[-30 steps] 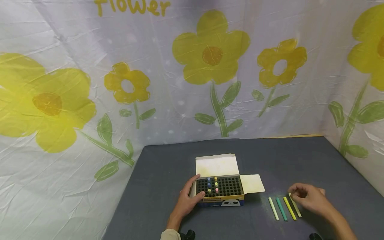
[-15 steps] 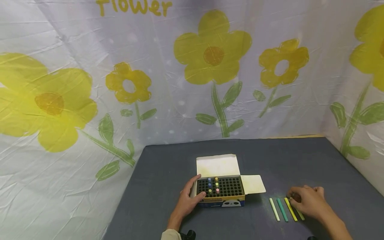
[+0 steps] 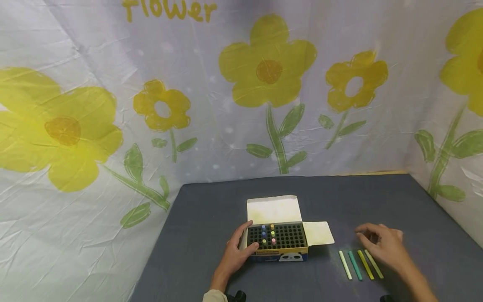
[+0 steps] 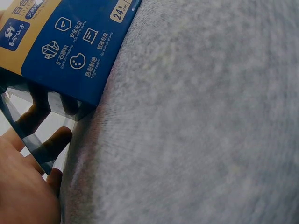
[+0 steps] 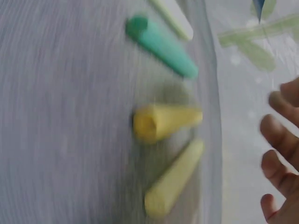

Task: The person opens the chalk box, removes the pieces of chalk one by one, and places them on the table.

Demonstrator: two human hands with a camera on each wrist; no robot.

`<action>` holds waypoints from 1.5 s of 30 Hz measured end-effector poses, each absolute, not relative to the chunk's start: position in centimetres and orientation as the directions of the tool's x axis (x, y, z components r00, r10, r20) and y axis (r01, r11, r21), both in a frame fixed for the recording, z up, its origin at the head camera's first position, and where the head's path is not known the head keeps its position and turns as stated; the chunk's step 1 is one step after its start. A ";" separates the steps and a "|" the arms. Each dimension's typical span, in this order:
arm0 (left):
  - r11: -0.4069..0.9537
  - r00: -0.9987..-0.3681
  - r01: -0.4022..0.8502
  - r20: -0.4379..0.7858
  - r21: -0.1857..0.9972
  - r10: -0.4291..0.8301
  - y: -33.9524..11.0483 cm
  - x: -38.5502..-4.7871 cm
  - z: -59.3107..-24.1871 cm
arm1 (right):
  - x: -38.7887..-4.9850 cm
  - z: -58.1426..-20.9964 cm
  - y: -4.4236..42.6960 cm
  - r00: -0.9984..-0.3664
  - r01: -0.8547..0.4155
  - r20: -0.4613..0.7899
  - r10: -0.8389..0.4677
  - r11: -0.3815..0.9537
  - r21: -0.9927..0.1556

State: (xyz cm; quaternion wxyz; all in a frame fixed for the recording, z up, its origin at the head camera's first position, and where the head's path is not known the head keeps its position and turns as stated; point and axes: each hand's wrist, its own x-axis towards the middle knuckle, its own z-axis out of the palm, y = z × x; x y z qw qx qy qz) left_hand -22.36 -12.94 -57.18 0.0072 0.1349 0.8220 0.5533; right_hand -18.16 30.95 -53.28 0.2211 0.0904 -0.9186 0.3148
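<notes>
My left hand (image 3: 235, 254) grips the left end of an open chalk box (image 3: 279, 254), thumb at its front and a finger at the back corner. Several coloured chalks stand in the holes of its black insert (image 3: 292, 235). In the left wrist view, fingers of the left hand (image 4: 23, 186) lie against the blue and yellow box (image 4: 70, 51). My right hand (image 3: 386, 247) hovers with loosely bent fingers, holding nothing, just above a row of chalk sticks: whitish (image 3: 345, 265), teal (image 3: 355, 265), yellow (image 3: 365, 265) and pale yellow-green (image 3: 374, 264). The right wrist view shows the right hand (image 5: 285, 144) beside them.
The box's white lid (image 3: 273, 209) stands raised at the back, and a side flap (image 3: 318, 233) sticks out to the right. A dark grey table (image 3: 188, 235) lies beneath, with a flower-printed white sheet (image 3: 211, 138) behind it and at both sides.
My right hand has shifted left and away from me, with its fingers lifted off the chalks. The pale yellow-green stick is uncovered. My left hand has stayed on the box.
</notes>
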 end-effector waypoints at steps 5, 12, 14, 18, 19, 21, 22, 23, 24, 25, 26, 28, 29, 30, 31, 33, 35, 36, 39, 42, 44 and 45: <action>0.349 -0.964 0.213 0.138 0.913 0.228 -13.0 -22.1 -57.1 | -18.1 -52.5 28.6 -0.880 -0.308 0.471 0.058 0.685 -0.661; 0.368 -0.968 0.184 0.103 0.911 0.227 -12.9 -22.2 -57.3 | -18.5 -51.3 25.2 -0.883 -0.356 0.467 0.040 0.593 -0.723; 0.377 -0.969 0.179 0.095 0.909 0.229 -12.9 -22.3 -57.3 | -18.8 -51.2 24.3 -0.865 -0.402 0.501 0.022 0.567 -0.719; 0.384 -0.968 0.184 0.098 0.905 0.231 -12.9 -22.5 -57.4 | -19.5 -51.0 22.3 -0.814 -0.501 0.581 -0.022 0.535 -0.681; 0.385 -0.968 0.185 0.100 0.904 0.231 -12.9 -22.5 -57.4 | -19.6 -51.1 21.8 -0.797 -0.527 0.603 -0.036 0.527 -0.666; 0.385 -0.968 0.185 0.101 0.904 0.228 -12.9 -22.5 -57.4 | -20.0 -51.1 20.7 -0.770 -0.570 0.635 -0.063 0.515 -0.640; 0.387 -0.969 0.185 0.101 0.903 0.227 -12.9 -22.5 -57.4 | -20.1 -51.2 20.2 -0.757 -0.590 0.649 -0.076 0.509 -0.627; 0.389 -0.969 0.184 0.100 0.903 0.226 -12.9 -22.6 -57.4 | -20.2 -51.2 19.7 -0.748 -0.603 0.658 -0.091 0.508 -0.616; 0.392 -0.969 0.182 0.098 0.902 0.225 -12.9 -22.6 -57.4 | -20.3 -51.3 19.2 -0.743 -0.613 0.661 -0.105 0.504 -0.608; 0.395 -0.970 0.180 0.095 0.901 0.224 -12.9 -22.6 -57.4 | -20.4 -51.4 18.7 -0.741 -0.620 0.661 -0.119 0.500 -0.605; 0.396 -0.970 0.178 0.094 0.901 0.224 -12.9 -22.6 -57.4 | -20.4 -51.5 18.3 -0.742 -0.624 0.656 -0.135 0.496 -0.604; 0.394 -0.970 0.180 0.094 0.901 0.226 -12.9 -22.6 -57.5 | -20.5 -51.5 17.4 -0.753 -0.624 0.636 -0.166 0.487 -0.611; 0.390 -0.969 0.182 0.097 0.903 0.228 -12.9 -22.6 -57.5 | -20.5 -51.6 17.1 -0.760 -0.622 0.624 -0.184 0.484 -0.615; 0.389 -0.969 0.183 0.098 0.903 0.228 -12.9 -22.6 -57.5 | -20.6 -51.6 16.7 -0.762 -0.624 0.616 -0.201 0.485 -0.613; 0.387 -0.968 0.187 0.102 0.903 0.230 -12.9 -22.6 -57.5 | -20.6 -51.6 16.4 -0.761 -0.627 0.611 -0.220 0.493 -0.603; 0.387 -0.968 0.186 0.101 0.903 0.229 -12.9 -22.6 -57.5 | -20.7 -51.6 15.7 -0.754 -0.636 0.607 -0.252 0.512 -0.577; 0.387 -0.969 0.179 0.095 0.905 0.227 -12.9 -22.6 -57.4 | -20.8 -51.6 15.1 -0.743 -0.647 0.608 -0.281 0.536 -0.542; 0.386 -0.969 0.178 0.094 0.905 0.227 -12.9 -22.6 -57.4 | -20.9 -51.6 14.7 -0.738 -0.651 0.607 -0.295 0.548 -0.526; 0.376 -0.970 0.173 0.090 0.910 0.228 -13.0 -22.6 -57.3 | -21.1 -51.4 13.8 -0.739 -0.656 0.585 -0.334 0.553 -0.513; 0.373 -0.968 0.174 0.089 0.911 0.234 -13.1 -22.6 -57.0 | -21.2 -51.1 12.9 -0.755 -0.647 0.539 -0.373 0.553 -0.525; 0.372 -0.968 0.173 0.086 0.912 0.238 -13.1 -22.6 -57.0 | -21.3 -50.9 12.5 -0.761 -0.645 0.515 -0.396 0.552 -0.528; 0.371 -0.966 0.176 0.089 0.912 0.241 -13.1 -22.7 -56.9 | -21.3 -50.9 12.3 -0.764 -0.642 0.502 -0.406 0.555 -0.529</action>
